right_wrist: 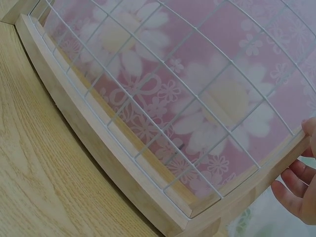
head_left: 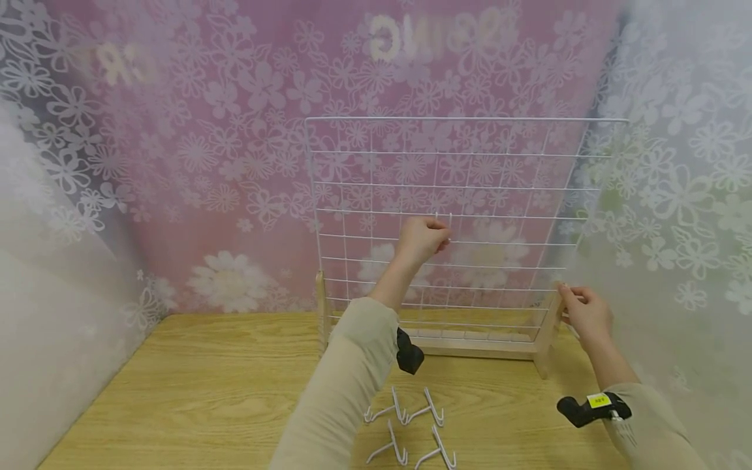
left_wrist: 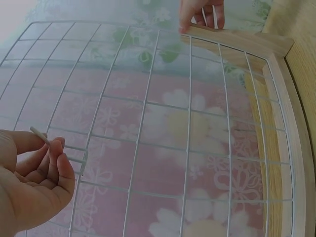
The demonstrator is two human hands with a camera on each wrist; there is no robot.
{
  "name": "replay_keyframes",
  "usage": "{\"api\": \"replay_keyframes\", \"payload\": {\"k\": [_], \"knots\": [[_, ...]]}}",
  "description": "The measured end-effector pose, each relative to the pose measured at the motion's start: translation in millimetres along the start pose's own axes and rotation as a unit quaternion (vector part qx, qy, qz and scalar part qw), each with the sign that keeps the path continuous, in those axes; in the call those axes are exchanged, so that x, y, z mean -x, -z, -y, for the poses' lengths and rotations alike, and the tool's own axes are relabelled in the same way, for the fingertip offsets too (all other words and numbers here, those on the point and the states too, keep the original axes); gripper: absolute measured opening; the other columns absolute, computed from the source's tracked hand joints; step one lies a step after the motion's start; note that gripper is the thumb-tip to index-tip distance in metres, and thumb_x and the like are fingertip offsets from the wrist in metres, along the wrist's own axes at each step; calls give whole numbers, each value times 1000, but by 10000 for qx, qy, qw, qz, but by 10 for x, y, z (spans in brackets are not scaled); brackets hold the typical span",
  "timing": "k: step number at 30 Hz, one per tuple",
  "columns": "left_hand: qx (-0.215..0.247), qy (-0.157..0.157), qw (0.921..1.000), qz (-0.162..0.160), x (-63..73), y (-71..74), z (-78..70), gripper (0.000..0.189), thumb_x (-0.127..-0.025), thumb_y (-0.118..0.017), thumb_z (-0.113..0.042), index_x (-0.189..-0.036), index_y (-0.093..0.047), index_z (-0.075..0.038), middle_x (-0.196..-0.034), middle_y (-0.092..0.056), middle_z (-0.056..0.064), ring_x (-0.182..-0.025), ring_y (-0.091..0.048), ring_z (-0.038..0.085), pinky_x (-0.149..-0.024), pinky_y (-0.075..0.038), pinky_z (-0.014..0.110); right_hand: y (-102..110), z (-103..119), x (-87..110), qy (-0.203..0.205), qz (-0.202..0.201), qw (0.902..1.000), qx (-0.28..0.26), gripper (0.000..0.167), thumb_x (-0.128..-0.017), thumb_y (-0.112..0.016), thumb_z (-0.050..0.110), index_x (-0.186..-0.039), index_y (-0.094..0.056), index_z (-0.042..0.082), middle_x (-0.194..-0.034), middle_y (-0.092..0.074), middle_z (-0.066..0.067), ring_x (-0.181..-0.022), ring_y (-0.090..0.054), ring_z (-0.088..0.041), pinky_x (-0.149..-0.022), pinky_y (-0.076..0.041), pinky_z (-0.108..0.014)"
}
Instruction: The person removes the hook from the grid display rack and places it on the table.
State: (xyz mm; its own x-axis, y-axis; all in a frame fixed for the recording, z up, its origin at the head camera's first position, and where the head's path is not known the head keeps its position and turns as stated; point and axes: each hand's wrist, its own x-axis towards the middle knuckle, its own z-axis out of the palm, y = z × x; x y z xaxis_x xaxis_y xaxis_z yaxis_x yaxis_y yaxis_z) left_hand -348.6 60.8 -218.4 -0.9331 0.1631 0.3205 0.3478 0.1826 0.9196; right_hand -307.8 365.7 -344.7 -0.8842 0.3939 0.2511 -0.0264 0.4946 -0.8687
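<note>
A white wire grid panel [head_left: 470, 119] stands upright in a wooden stand [head_left: 478, 350]. In front of the panel's middle, my left hand [head_left: 422, 238] pinches a white metal hook [left_wrist: 39, 135] between thumb and fingers. The hook's prongs reach the grid wires in the left wrist view; whether they are fully seated I cannot tell. At the right side my right hand [head_left: 589, 318] grips the top of the stand's wooden side post [head_left: 550, 320], thumb on one face and fingers behind. The right wrist view shows only part of that hand.
Several loose white hooks, one of them here [head_left: 435, 408], lie on the wood-grain table [head_left: 205, 385] in front of the stand. A pink flowered curtain [head_left: 235, 163] hangs behind the panel, and a pale flowered curtain [head_left: 693, 196] is close on the right.
</note>
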Motion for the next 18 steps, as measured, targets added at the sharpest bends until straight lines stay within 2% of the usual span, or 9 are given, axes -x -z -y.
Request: {"api": "replay_keyframes", "payload": {"k": [6, 9, 13, 15, 18], "knots": [[148, 212, 9997, 48, 17, 58, -33, 13, -86, -63, -5, -92, -69, 5, -73, -65, 8, -67, -62, 20, -64, -52, 26, -12, 19, 14, 54, -50, 10000, -22, 59, -95, -43, 42, -123, -46, -10, -113, -51, -28, -67, -50, 6, -61, -52, -20], [183, 193, 9996, 128, 23, 100, -38, 13, -87, -63, -6, -93, -69, 4, -79, -66, 12, -69, -62, 20, -63, -51, 23, -21, 15, 16, 34, -61, 10000, -61, 59, -95, -43, 42, -123, -46, -10, -113, -51, -28, -68, -50, 6, -61, -52, -20], [287, 115, 9993, 229, 39, 149, -46, 14, -87, -63, -6, -95, -68, 4, -89, -67, 20, -73, -62, 26, -60, -49, 21, -23, -2, 9, -8, -36, 10000, -63, 59, -95, -43, 42, -123, -46, -10, -115, -50, -28, -67, -49, 6, -60, -52, -20], [314, 62, 9991, 264, 47, 167, -46, 13, -86, -63, -5, -94, -68, 5, -88, -67, 20, -71, -62, 25, -59, -48, 21, -20, -7, 0, -41, -20, 10000, -66, 60, -95, -43, 43, -124, -45, -10, -116, -50, -28, -67, -49, 6, -61, -52, -20], [314, 1, 9991, 301, 68, 195, -51, 12, -86, -63, -5, -93, -69, 4, -79, -66, 14, -65, -59, 19, -59, -48, 21, -13, -6, -17, -85, -27, 9999, -50, 62, -94, -43, 45, -125, -45, -9, -117, -49, -27, -67, -48, 7, -61, -52, -19]]}}
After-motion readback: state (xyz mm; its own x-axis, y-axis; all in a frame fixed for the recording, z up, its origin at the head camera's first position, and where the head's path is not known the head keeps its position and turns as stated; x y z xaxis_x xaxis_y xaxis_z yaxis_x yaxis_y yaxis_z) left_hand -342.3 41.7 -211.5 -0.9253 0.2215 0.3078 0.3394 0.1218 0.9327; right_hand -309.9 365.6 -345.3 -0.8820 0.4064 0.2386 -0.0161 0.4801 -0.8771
